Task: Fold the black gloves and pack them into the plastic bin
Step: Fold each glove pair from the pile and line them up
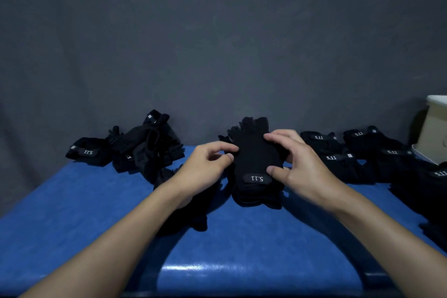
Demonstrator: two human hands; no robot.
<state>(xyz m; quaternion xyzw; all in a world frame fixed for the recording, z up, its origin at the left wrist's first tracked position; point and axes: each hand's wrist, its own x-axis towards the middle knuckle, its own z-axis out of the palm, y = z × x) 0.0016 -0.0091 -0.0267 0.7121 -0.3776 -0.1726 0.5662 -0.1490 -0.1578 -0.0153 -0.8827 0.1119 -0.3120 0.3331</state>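
Head camera is looking down over a blue table (pixel 242 249), and I am watching from my remote desk as two bare hands work at its middle. The left hand (pixel 208 164) is pinching the left edge of the black gloves (pixel 254 152), while the right hand (pixel 295 164) is curling over their right edge, thumb beside the wrist tab; the hands are sitting apart, one on each side. The gloves are lying flat on the table, seemingly two stacked, fingers pointing away. I am judging this as the squaring-up before the fold; the next move is calling for bringing the fingers over toward the cuff while keeping the layers aligned. The wrist tab (pixel 257 178) is reading "5.11", upside down to me. The same mark is showing on folded bundles (pixel 338 152) at the right, near the pale plastic bin (pixel 435 128), and on a loose heap (pixel 150 147) at the left.
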